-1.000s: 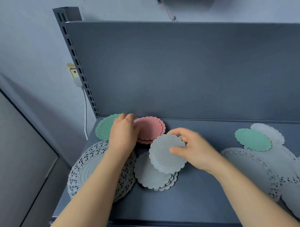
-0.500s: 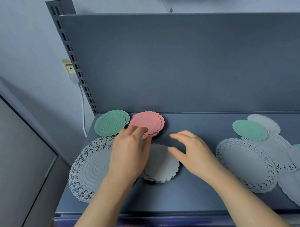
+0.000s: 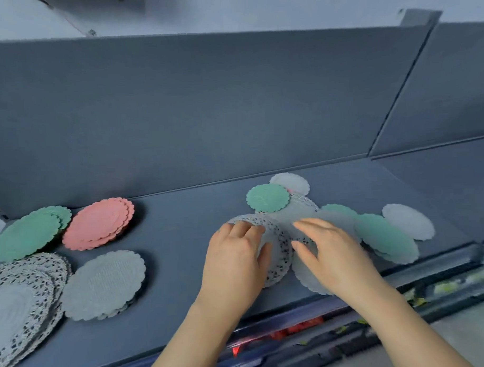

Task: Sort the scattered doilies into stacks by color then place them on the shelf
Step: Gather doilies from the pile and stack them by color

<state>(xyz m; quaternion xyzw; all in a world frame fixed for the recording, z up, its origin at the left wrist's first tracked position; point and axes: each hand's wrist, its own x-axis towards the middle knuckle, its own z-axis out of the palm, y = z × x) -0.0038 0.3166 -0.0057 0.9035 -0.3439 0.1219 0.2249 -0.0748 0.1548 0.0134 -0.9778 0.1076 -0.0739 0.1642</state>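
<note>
Sorted stacks lie at the left of the grey shelf (image 3: 182, 240): a green stack (image 3: 26, 237), a pink stack (image 3: 99, 224), a small white stack (image 3: 104, 284) and a large lace stack (image 3: 20, 301). To the right is a mixed, overlapping heap. My left hand (image 3: 235, 263) lies flat on a large lace doily (image 3: 278, 245), fingers apart. My right hand (image 3: 328, 251) rests spread on plain white doilies (image 3: 307, 274) beside it. Around the heap lie a green doily (image 3: 267, 197), another green one (image 3: 385, 236), and white ones (image 3: 408, 221) (image 3: 290, 183). A trace of pink shows under the far white one.
The shelf's grey back panel (image 3: 205, 116) rises right behind the doilies. A seam (image 3: 371, 157) marks the neighbouring shelf bay at the right. The front lip (image 3: 295, 327) carries a label strip with red tags. Bare shelf lies between the left stacks and the heap.
Both hands have left the small white stack at the left and now rest on the mixed heap at the right. My view has swung right with them.
</note>
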